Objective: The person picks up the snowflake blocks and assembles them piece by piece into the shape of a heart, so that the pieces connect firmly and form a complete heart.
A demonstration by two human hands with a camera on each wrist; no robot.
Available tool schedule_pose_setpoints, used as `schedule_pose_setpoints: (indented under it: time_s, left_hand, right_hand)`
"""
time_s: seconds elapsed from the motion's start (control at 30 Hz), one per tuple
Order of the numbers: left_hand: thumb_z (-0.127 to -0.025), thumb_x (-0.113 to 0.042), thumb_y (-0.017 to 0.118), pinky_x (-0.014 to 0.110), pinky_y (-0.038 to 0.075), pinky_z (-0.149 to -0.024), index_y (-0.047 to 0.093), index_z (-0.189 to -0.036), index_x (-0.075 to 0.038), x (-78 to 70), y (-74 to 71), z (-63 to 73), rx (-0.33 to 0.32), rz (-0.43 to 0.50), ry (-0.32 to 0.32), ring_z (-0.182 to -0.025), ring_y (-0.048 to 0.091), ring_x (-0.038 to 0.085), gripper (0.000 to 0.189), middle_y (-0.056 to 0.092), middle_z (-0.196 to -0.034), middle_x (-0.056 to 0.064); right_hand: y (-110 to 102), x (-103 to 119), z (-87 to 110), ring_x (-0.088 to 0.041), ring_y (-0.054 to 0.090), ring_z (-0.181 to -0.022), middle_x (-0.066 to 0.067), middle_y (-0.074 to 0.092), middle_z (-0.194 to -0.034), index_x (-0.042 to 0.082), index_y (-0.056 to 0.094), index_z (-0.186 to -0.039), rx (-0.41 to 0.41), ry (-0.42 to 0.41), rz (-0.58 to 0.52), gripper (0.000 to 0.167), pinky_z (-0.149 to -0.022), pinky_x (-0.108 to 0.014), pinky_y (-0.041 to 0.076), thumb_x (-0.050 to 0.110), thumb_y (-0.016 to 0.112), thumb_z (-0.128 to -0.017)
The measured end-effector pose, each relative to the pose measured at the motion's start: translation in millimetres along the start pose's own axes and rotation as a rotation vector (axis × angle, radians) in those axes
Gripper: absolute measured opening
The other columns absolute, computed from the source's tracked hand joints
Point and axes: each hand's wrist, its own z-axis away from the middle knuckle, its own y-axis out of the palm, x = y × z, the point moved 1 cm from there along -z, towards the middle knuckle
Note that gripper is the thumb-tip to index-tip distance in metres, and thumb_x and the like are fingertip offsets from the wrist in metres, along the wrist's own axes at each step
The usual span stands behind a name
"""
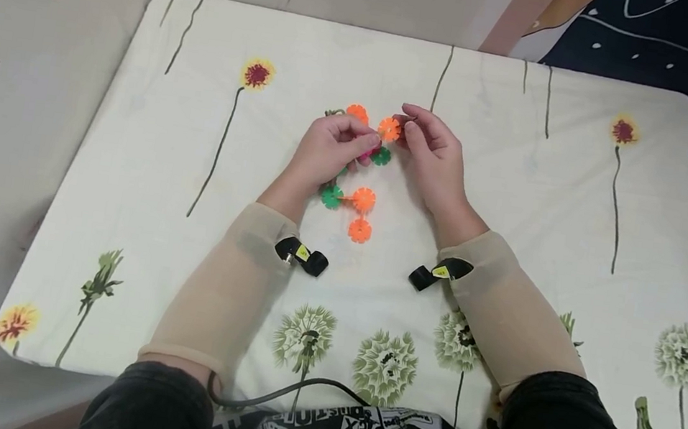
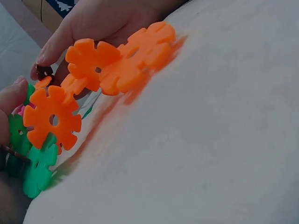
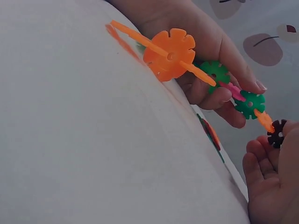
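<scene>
My left hand [image 1: 330,144] grips a chain of notched plastic snowflake discs by its pink disc [image 3: 232,91] and a green disc [image 3: 250,104]. From that hand the chain runs toward my body through another green disc [image 1: 332,197] to orange discs [image 1: 364,200], slotted together at angles. At the far end, an orange disc [image 1: 389,130] joins a dark brown disc [image 3: 277,134]. My right hand [image 1: 435,155] pinches this brown disc between thumb and fingers. My left fingers hide part of the chain's middle.
Beyond my left hand an orange disc [image 1: 357,112] shows. Flat orange and green pieces [image 3: 212,134] lie on the cloth in the right wrist view. The table wears a flower-print cloth [image 1: 516,194]. A dark cable [image 1: 288,390] crosses the near edge by my body.
</scene>
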Motion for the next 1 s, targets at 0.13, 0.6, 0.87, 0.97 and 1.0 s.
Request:
schedule_pose_setpoints:
  time_s: [0.13,0.6,0.87,0.97,1.0]
  left_hand:
    - [-0.099,-0.018,0.080,0.025,0.052,-0.062,0.079,-0.105,-0.007,-0.3,2.2,0.9,-0.005,-0.035,0.001,-0.072,0.066,0.022,0.014,0.074,-0.095,0.012]
    - [-0.096,-0.022,0.084,0.025,0.051,-0.061,0.080,-0.107,-0.007,0.6,3.9,1.1,-0.052,-0.056,0.004,-0.074,0.070,0.025,0.019,0.075,-0.096,0.009]
    - [-0.097,-0.023,0.083,0.026,0.051,-0.061,0.080,-0.110,-0.007,0.4,3.6,1.3,-0.046,-0.070,0.006,-0.076,0.070,0.025,0.021,0.075,-0.096,0.009]
    - [-0.098,-0.024,0.082,0.026,0.052,-0.061,0.079,-0.112,-0.007,0.0,3.5,1.4,-0.049,-0.070,0.006,-0.076,0.070,0.025,0.022,0.074,-0.097,0.009]
    - [-0.098,-0.023,0.082,0.026,0.052,-0.061,0.079,-0.112,-0.007,-0.2,3.6,1.3,-0.051,-0.066,0.007,-0.076,0.070,0.025,0.022,0.074,-0.097,0.010]
  right_hand:
    - [1.0,0.4,1.0,-0.022,0.064,-0.123,-0.015,0.071,-0.131,-0.002,0.061,-0.146,0.004,0.025,-0.033,0.036,-0.109,-0.034,0.051,0.012,0.054,-0.113]
    - [5.0,4.7,2.2,-0.018,0.074,-0.100,-0.017,0.072,-0.124,-0.003,0.058,-0.150,-0.048,0.216,-0.346,0.041,-0.092,-0.029,0.060,0.007,0.059,-0.110]
    - [5.1,2.8,1.4,-0.018,0.073,-0.103,-0.017,0.071,-0.126,0.001,0.056,-0.152,-0.031,0.208,-0.342,0.043,-0.095,-0.031,0.059,0.008,0.059,-0.110]
    - [6.2,2.3,1.1,-0.019,0.071,-0.106,-0.014,0.070,-0.125,0.003,0.054,-0.155,-0.009,0.187,-0.335,0.047,-0.100,-0.035,0.058,0.003,0.060,-0.109]
    - [6.6,2.3,0.9,-0.019,0.070,-0.106,-0.014,0.070,-0.124,0.004,0.053,-0.156,-0.002,0.178,-0.326,0.049,-0.101,-0.036,0.057,0.001,0.061,-0.108]
